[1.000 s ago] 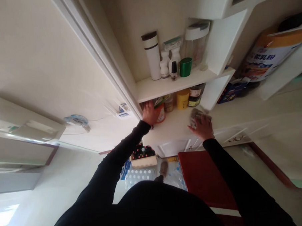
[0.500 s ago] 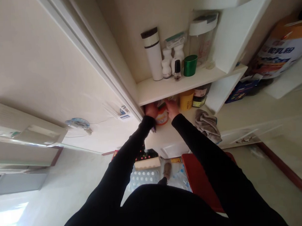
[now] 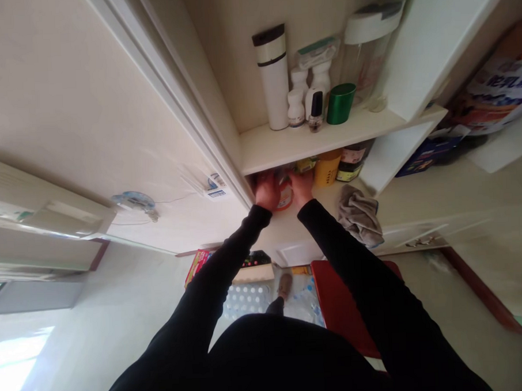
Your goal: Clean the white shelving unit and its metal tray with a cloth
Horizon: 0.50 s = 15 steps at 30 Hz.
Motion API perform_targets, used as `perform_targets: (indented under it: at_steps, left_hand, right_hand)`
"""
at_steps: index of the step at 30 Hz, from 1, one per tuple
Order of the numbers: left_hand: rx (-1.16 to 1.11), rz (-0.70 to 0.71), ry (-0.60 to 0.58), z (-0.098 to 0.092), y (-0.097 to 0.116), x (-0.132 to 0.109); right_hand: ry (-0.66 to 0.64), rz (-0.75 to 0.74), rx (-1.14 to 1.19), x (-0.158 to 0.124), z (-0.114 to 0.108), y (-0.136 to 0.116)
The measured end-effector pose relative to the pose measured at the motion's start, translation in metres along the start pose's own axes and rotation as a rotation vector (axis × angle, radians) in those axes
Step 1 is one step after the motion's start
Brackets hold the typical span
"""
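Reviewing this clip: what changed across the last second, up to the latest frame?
The right hand has let go of the grey cloth, which now lies crumpled on the lower shelf, and has moved left to join the left hand at the orange-labelled jar. Whether either hand grips it cannot be told. The yellow bottle and the white flask stayed as they were.

Black-sleeved left arm [image 3: 221, 266] and right arm [image 3: 350, 255] are reaching forward, angling inward; left hand [image 3: 267, 190] and right hand [image 3: 301, 185] are working just beside each other, wrists bent, grip partly hidden.
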<state>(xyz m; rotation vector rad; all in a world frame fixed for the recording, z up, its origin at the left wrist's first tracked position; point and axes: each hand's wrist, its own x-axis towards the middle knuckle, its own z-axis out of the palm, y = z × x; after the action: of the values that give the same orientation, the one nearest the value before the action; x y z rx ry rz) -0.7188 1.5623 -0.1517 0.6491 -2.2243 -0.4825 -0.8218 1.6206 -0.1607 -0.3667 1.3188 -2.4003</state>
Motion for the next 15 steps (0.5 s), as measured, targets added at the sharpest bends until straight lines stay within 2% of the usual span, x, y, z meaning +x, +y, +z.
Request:
perform_targets:
  at_steps: [6, 10, 15]
  left_hand:
    - [-0.092, 0.071, 0.012, 0.000, -0.007, -0.015]
    - [-0.155, 0.085, 0.031, -0.002, -0.007, -0.020]
    - [-0.173, -0.028, 0.046, -0.005, -0.001, -0.018]
  right_hand:
    - [0.033, 0.217, 0.191, -0.020, -0.014, -0.007]
    - [0.005, 0.231, 0.185, -0.023, -0.022, -0.006]
    - [0.009, 0.216, 0.140, -0.022, -0.024, -0.003]
